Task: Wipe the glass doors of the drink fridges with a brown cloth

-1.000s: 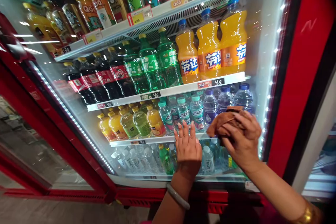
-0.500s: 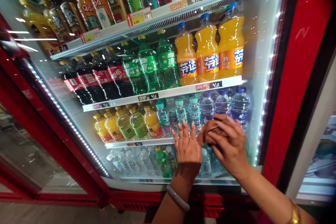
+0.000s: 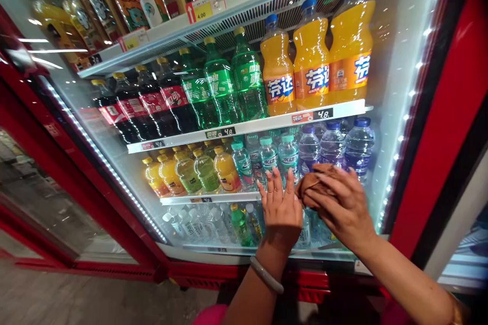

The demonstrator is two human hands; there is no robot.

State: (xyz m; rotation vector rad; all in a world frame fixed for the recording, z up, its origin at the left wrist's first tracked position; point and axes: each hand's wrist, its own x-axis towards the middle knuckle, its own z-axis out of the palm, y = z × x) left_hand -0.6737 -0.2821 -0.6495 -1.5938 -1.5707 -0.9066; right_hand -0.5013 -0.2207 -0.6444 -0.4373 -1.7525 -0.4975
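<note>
My left hand (image 3: 281, 208), with a grey bangle on its wrist, is stretched out with fingers apart near the lower shelf's front edge; it holds nothing. Just right of it, my right hand (image 3: 345, 208) has its fingers pressed round a crumpled brown cloth (image 3: 314, 185). Past my fingertips stand teal-capped bottles (image 3: 269, 152) and purple-labelled water bottles (image 3: 359, 147). Whether either hand touches a glass surface I cannot tell.
Red frames surround the drinks fridge. Orange soda bottles (image 3: 276, 66), green bottles (image 3: 249, 78) and dark cola bottles (image 3: 171, 94) line the shelf above. Clear bottles fill the bottom. A red post (image 3: 430, 162) rises on the right, lit by a light strip.
The view has shifted closer to the shelves. Both hands sit slightly further right in the picture, with the cloth still in my right hand.
</note>
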